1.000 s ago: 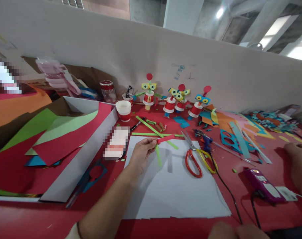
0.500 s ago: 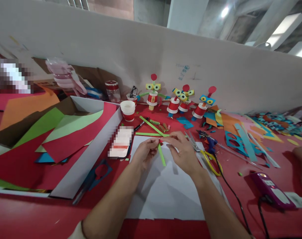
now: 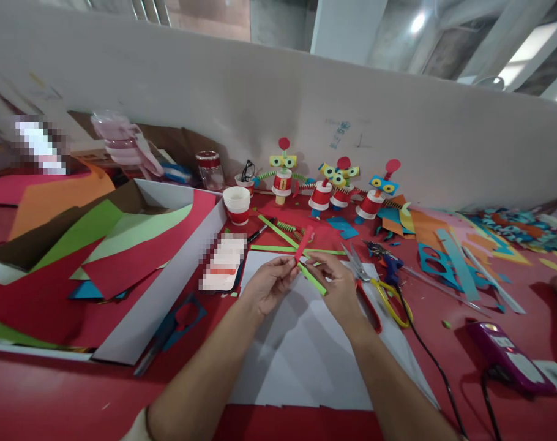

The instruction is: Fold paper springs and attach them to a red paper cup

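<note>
Over the white paper sheets [image 3: 301, 361], my left hand [image 3: 272, 285] pinches a red paper strip [image 3: 305, 242] and a green paper strip [image 3: 313, 280] where they cross. The red one points up and away; the green one slants down to the right. My right hand [image 3: 336, 285] has its fingers curled at the same crossing, closed on the strips, with the green end lying in front of it. Longer green strips [image 3: 278, 229] rest just beyond my fingers. Scissors with yellow handles [image 3: 398, 306] lie right of my right hand, beside a red handle [image 3: 369, 309].
A white box [image 3: 168, 269] of coloured paper stands at left, near a phone [image 3: 223, 263]. Paper-cup figures [image 3: 282, 182] and stacked cups [image 3: 237, 205] line the wall. At right are a blue glue gun [image 3: 391, 267], its cord, and a purple device [image 3: 512, 358].
The red strip has swung up and now sticks out beyond my fingers. The green strip's free end has turned to the right, towards my right hand.
</note>
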A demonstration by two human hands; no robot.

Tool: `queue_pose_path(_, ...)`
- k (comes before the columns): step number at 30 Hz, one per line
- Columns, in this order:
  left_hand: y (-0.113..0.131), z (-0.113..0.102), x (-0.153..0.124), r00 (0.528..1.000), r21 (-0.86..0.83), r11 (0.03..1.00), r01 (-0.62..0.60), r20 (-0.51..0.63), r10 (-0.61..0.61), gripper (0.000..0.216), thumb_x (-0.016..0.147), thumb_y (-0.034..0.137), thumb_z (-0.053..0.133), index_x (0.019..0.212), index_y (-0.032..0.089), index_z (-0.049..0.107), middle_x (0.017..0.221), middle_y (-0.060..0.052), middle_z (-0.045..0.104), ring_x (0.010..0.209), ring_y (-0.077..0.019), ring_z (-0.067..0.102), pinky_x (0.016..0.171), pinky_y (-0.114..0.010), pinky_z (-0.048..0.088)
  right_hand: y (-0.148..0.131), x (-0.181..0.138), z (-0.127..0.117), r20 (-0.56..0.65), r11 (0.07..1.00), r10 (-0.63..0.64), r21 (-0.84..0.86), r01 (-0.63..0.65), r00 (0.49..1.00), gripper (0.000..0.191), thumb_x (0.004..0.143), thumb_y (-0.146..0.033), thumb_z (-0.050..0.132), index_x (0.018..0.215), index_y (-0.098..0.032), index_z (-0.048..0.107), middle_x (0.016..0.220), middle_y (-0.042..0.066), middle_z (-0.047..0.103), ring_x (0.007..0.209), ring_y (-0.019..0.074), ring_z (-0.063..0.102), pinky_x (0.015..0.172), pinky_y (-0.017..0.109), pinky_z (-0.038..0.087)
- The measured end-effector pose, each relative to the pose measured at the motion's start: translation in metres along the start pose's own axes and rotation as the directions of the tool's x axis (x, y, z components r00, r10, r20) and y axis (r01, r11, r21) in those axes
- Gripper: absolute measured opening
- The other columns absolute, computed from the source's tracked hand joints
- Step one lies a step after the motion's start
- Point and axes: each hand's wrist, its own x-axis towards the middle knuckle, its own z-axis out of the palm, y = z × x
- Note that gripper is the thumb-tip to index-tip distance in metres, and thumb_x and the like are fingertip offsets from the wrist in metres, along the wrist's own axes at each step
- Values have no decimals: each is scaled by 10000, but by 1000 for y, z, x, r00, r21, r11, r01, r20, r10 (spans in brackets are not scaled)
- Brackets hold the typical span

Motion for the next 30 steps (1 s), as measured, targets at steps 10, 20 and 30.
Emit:
queue_pose_path(10,-16,0,2,985,-58,984,-171,-26,170,145,673,44,730,678,151,631,650,35,607,521,-35,533,512,-125,456,-6,-4,26,-21,837,396,419,-352,918,314,646,-309,775,949,-236,747,984,46,717,820,183,623,703,314,509)
queue_pose_path(20,-17,-2,0,989,46,988,-147,28,146,157,592,166,792,686,154,668,695,12,622,618,-70,556,648,-186,468,0,-7,26,-112,953,220,237,-189,969,150,767,-322,677,835,-214,755,902,40,741,809,208,650,749,329,504)
queue_pose_path(30,-14,-1,-3,942,282,900,-334,67,328,206,583,261,824,720,159,708,708,-12,663,650,-105,575,693,-252,449,2,-3,20,-81,886,357,346,-310,931,142,688,-295,730,789,-195,731,727,10,713,697,175,623,687,305,490)
